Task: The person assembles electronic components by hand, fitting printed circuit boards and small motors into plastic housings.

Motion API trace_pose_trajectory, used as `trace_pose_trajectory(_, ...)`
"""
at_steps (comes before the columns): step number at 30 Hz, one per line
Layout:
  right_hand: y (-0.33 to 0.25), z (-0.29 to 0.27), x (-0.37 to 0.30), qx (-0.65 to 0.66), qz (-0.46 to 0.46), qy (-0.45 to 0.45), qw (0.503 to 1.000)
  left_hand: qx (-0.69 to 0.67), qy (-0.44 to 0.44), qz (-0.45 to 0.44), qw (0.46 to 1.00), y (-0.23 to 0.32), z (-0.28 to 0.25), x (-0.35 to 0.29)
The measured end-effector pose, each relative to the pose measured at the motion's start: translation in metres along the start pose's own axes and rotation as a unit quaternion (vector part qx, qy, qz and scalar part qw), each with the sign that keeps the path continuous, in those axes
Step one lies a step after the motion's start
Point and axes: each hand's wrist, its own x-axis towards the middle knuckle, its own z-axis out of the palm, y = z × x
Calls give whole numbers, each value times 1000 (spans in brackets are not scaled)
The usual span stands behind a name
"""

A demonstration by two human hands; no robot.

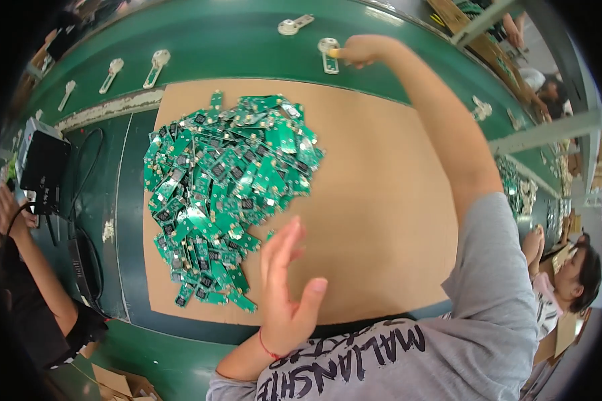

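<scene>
My right hand (362, 51) reaches out to the far green belt, its fingers drawn together. A yellow fingertip cover (336, 53) meets a white plastic housing (327, 45) with a round head and a narrow handle. Along that handle lies a green circuit board (330, 65). My left hand (288, 294), a red cord round its wrist, hovers over the cardboard sheet (381, 220) with thumb and fingers apart and nothing in it. Beside it spreads a large heap of green circuit boards (227, 180), loosely overlapping on the cardboard's left half.
More white housings (157, 67) lie spaced along the green belt (234, 57). At left stand a black-and-grey box (43, 157), cables and a black power strip (83, 264), near another person's hand (12, 210). A metal frame (548, 142) and another person (575, 281) are on the right.
</scene>
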Motion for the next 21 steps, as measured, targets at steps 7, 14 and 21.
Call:
trace_pose_trajectory(7,-121,-7,43,11,-74,295,952,-56,-72,-70,993,8,-10,1)
trace_pose_trajectory(14,-74,23,65,123,-218,421,872,13,-106,-15,994,17,0,6)
trace_pose_trajectory(21,-79,93,-215,154,-437,266,845,331,87,123,932,10,6,-9)
